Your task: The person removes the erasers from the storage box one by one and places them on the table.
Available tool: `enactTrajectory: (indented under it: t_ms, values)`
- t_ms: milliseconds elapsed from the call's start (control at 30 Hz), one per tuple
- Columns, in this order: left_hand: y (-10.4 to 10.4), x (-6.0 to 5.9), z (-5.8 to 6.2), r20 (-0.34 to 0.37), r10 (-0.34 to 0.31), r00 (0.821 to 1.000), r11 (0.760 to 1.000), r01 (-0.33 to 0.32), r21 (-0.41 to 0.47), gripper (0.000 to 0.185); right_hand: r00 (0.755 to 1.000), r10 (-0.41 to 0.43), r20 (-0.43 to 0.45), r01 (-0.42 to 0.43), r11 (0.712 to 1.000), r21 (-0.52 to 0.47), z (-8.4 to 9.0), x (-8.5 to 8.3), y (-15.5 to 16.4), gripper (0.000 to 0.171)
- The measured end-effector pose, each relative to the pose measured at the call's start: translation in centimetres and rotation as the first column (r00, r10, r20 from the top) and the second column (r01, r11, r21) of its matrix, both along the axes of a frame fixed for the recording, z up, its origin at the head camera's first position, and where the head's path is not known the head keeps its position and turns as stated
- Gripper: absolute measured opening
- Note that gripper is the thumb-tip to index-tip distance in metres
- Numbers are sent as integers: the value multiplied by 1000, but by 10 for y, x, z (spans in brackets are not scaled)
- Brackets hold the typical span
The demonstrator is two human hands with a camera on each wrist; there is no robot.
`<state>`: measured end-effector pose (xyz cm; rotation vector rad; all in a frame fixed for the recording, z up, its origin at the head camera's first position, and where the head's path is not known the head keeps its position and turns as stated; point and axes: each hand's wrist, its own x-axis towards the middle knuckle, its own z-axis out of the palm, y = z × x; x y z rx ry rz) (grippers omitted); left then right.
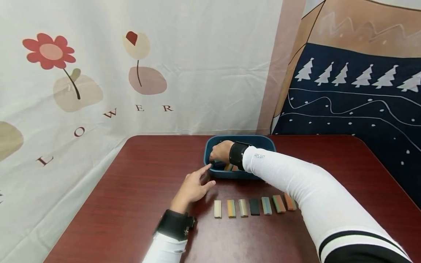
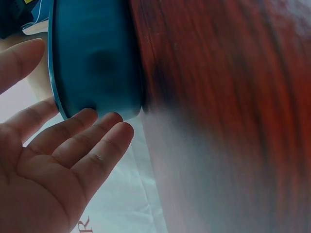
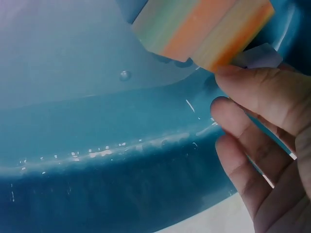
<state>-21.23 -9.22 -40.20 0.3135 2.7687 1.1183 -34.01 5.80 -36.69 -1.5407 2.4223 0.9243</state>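
Observation:
A blue plastic bin [image 1: 240,175] stands at the table's far edge with striped blocks [image 3: 204,29] inside. My right hand [image 1: 221,151] reaches down into its left end. In the right wrist view, the thumb is at the edge of a yellow-and-orange block [image 3: 235,34], with a purplish block [image 3: 262,56] just behind; whether the fingers pinch one is hidden. My left hand [image 1: 194,186] has its fingers extended, the fingertips at the bin's near left corner. In front of the bin lies a row of several small blocks, among them a cream block [image 1: 217,209] and a black block [image 1: 254,207].
The reddish-brown wooden table [image 1: 131,204] has rounded far corners. Behind it hang a white flower-print cloth [image 1: 204,65] and a dark blue cloth with trees [image 1: 348,102]. My white right sleeve [image 1: 296,175] crosses over the row's right end.

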Motion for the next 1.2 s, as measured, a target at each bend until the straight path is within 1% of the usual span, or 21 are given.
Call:
enactTrajectory:
  t_ms: [167, 333, 400, 467, 533, 600, 733, 900, 1000, 1100, 1200]
  values:
    - [-4, 3, 3, -4, 27, 1000, 1000, -27, -14, 60, 999, -39, 27, 41, 995, -90, 8, 2, -3, 41]
    - [-4, 2, 5, -11, 12, 1000, 1000, -12, -18, 60, 998, -51, 48, 58, 988, -144, 15, 3, 5, 39]
    - [-3, 2, 4, -8, 7, 1000, 1000, -7, -19, 60, 995, -63, 75, 76, 980, -186, 17, 4, 11, 40]
    - [-1, 3, 3, -8, 6, 1000, 1000, -6, -18, 59, 990, -90, 111, 113, 967, -229, 20, 5, 17, 41]
    - [0, 4, 2, -10, 4, 1000, 1000, -4, -13, 59, 980, -128, 151, 164, 950, -265, 24, 6, 23, 42]
    - [2, 4, 2, -15, 1, 1000, 1000, -1, -10, 59, 970, -164, 180, 211, 933, -290, 28, 7, 29, 37]
    - [3, 5, 1, -14, 2, 1000, 1000, -2, -10, 59, 955, -201, 218, 269, 899, -346, 38, 8, 41, 27]
    - [2, 6, 2, -5, 25, 1000, 999, -25, -32, 60, 943, -211, 258, 305, 859, -412, 50, 15, 56, 29]
    - [3, 5, 3, -10, 22, 1000, 999, -22, -40, 61, 927, -230, 296, 346, 830, -437, 55, 21, 68, 29]
    - [4, 4, 3, -14, 15, 1000, 999, -16, -44, 62, 906, -250, 341, 393, 795, -463, 58, 30, 81, 29]
    - [4, 3, 4, -15, 15, 1000, 999, -15, -46, 62, 897, -258, 359, 417, 767, -488, 61, 39, 95, 32]
